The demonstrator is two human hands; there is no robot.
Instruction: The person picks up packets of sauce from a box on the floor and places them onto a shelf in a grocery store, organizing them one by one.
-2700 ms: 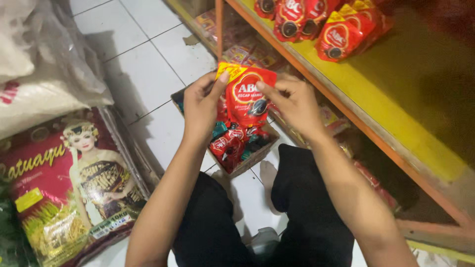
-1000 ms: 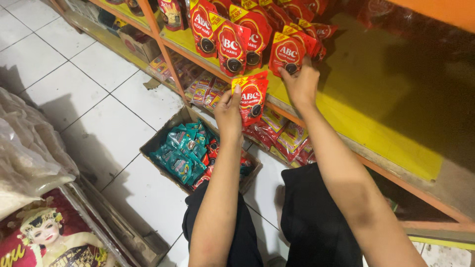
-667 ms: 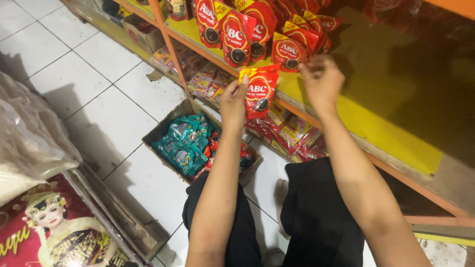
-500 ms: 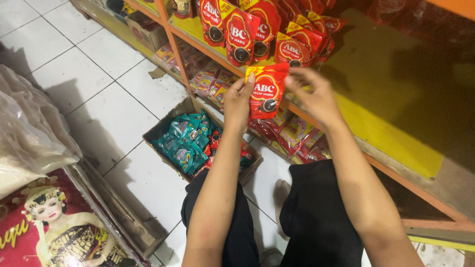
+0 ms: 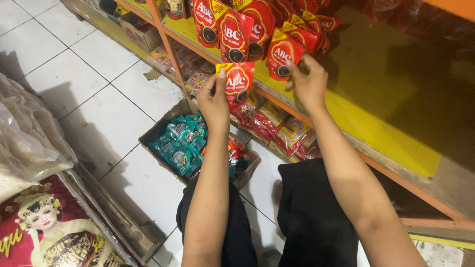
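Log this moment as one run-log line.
left hand: holds red pouch | right hand: touches shelved pouch | yellow shelf | box below

A red pouch with a yellow top corner and dark round spout is held upright, just before the yellow shelf's front edge.

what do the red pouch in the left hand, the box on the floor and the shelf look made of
Red spouted pouch in the left hand: glossy flexible plastic film, judging by its sheen and creases. Open brown box: matte corrugated cardboard, with raw flap edges. Yellow shelf board: probably painted wood or board, worn dull, in an orange frame that may be metal.
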